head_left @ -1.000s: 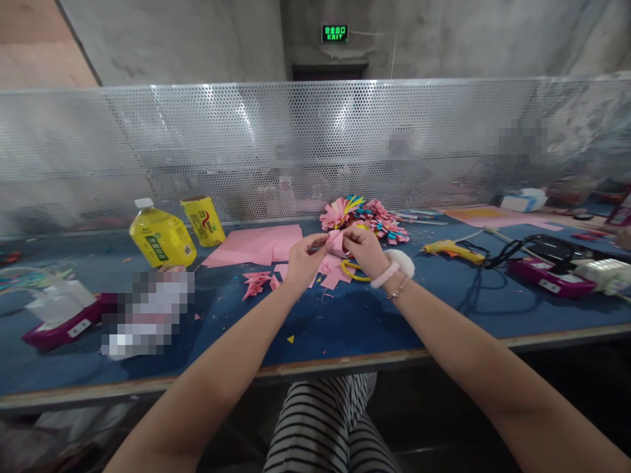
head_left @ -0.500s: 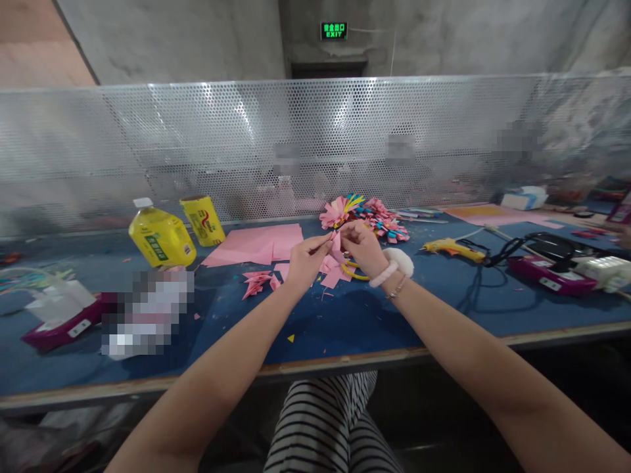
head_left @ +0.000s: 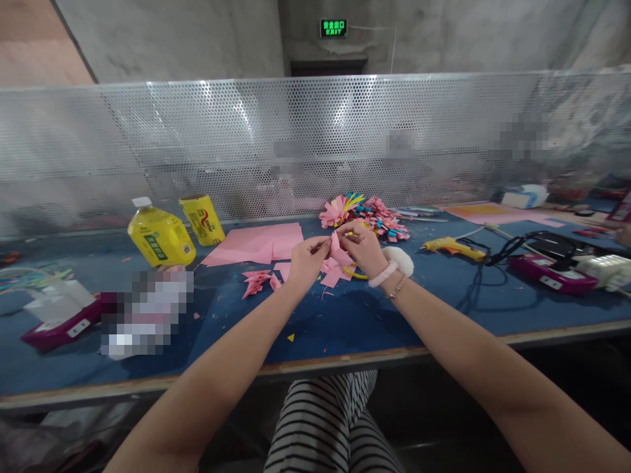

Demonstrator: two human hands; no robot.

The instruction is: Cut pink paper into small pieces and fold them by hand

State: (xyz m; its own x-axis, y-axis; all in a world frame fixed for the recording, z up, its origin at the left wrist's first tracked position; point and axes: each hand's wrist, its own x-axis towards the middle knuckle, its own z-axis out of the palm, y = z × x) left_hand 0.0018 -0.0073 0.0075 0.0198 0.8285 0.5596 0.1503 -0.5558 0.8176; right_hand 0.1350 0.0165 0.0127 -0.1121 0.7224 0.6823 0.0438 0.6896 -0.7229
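One folded pink paper (head_left: 336,244) is what I have in hand on my feed, up between the fingertips above the middle of the counter (head_left: 374,322). My left grip (head_left: 305,263) pinches it from one side with thumb and fingers together, and my right grip (head_left: 363,248) pinches it from the other; how the folds run behind the fingers I can't make out. Right below lie loose pink scraps (head_left: 337,272), with a yellow handle (head_left: 355,274) beside them, partly covered by my right grip. A small heap of pointed pink pieces (head_left: 257,283) sits to the left, nearer me, with pink sheets (head_left: 254,244) behind it. Just beyond my hands I see a pink paper flower (head_left: 335,213) with yellow and blue strips, next to more paper bunches (head_left: 392,229). Farther left stand a yellow tub (head_left: 203,221) and a bottle (head_left: 162,235) of yellow liquid. Over on the right I have a yellow glue gun (head_left: 453,248) lying near a purple power strip (head_left: 552,274). A white fluffy band (head_left: 398,261) circles the right wrist. Behind everything runs a perforated metal screen (head_left: 221,148), and above it a green exit sign (head_left: 334,28) glows.
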